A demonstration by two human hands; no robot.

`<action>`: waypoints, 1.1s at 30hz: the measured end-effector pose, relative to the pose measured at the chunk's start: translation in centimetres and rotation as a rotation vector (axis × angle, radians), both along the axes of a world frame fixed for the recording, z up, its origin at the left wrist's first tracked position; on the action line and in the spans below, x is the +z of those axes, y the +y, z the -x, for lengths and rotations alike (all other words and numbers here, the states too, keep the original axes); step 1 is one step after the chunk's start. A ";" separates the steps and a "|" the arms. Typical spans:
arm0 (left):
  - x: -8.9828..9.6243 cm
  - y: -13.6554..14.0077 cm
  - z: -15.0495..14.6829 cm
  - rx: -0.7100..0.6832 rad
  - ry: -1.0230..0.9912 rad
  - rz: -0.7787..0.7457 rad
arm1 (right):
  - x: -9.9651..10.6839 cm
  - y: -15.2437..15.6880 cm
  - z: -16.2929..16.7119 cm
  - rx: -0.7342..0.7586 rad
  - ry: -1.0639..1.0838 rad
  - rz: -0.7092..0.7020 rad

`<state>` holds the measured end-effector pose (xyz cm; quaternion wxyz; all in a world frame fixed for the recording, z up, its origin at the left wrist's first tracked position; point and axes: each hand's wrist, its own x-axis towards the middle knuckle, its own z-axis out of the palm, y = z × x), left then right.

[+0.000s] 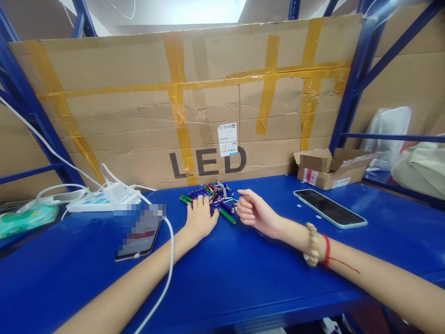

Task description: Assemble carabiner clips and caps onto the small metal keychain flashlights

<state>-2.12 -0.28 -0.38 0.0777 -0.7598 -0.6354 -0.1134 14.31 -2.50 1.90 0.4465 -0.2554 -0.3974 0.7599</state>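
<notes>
left hand (201,217), fingers splayed, touches a jumbled cylinder pile (211,189) at seven o'clock; at three, right hand (256,212) curls, contents unclear; work seems barely begun.

Tabletop (222,278): looks like painted metal, smooth, low gloss. Posts (352,97): same blue painted metal, soft sheen. Cardboard (132,125): matt, creased, slightly rough. Tape (176,60) on it: glossy plastic film, wrinkled in places. Label (228,139): smooth white paper. Carton (325,180): matt brown cardboard. Tubes (227,207): shiny, metallic-looking, coloured; bare silvery metal among them. Phone (328,208): dark glossy glass, smooth pale rim. Power strip (90,202) and cable (171,260): smooth white plastic. Beads (313,243): matt, possibly wood; cannot tell. Cord (327,250): red thread. Bag (392,120): crinkled, see-through plastic. Bundle (422,167): soft matt cloth.
</notes>
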 end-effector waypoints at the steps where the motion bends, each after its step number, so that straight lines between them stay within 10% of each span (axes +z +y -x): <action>1: 0.0 0.0 0.0 0.001 0.000 0.001 | 0.0 0.0 0.0 -0.002 0.004 0.012; 33: -0.4 0.5 0.3 -0.023 -0.020 -0.012 | -0.4 -0.5 0.3 -0.168 -0.159 -0.112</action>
